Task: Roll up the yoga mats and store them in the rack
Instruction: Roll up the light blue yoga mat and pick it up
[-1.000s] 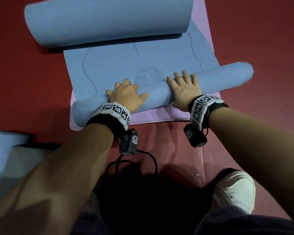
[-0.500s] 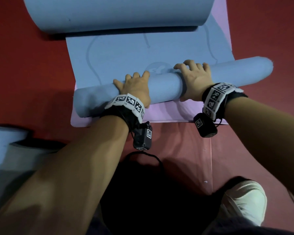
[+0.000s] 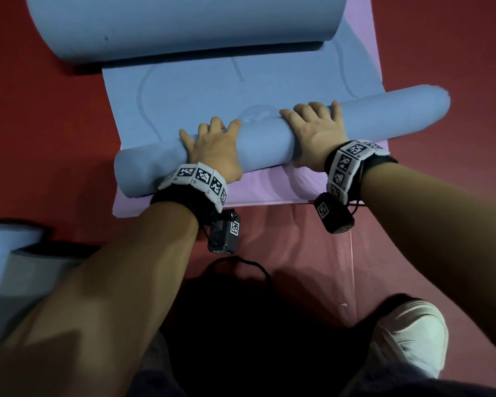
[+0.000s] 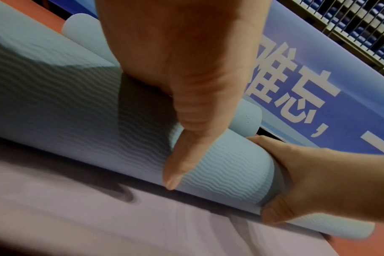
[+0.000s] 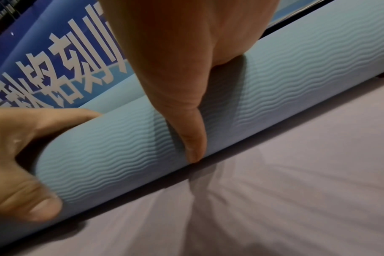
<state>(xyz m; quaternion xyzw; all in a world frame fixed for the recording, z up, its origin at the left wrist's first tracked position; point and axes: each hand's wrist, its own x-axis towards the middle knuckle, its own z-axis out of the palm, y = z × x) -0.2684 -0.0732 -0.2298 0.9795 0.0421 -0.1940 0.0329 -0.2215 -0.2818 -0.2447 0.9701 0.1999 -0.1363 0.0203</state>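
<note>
Blue yoga mat (image 3: 184, 90), rolling step, part rolled: left hand (image 3: 215, 150) and right hand (image 3: 315, 138) curled over the roll (image 3: 267, 138) near the pink mat's (image 3: 269, 190) near edge; next, judged: push it evenly toward the far edge.

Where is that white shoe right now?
In the head view, the white shoe sits at lower right on the red floor, below the right hand.

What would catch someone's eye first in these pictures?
Both hands, left hand and right hand, grip a half-rolled blue yoga mat mid-frame, fingers curled over its top. A pink mat lies beneath on the red floor, and a fatter blue roll sits beyond.
</note>
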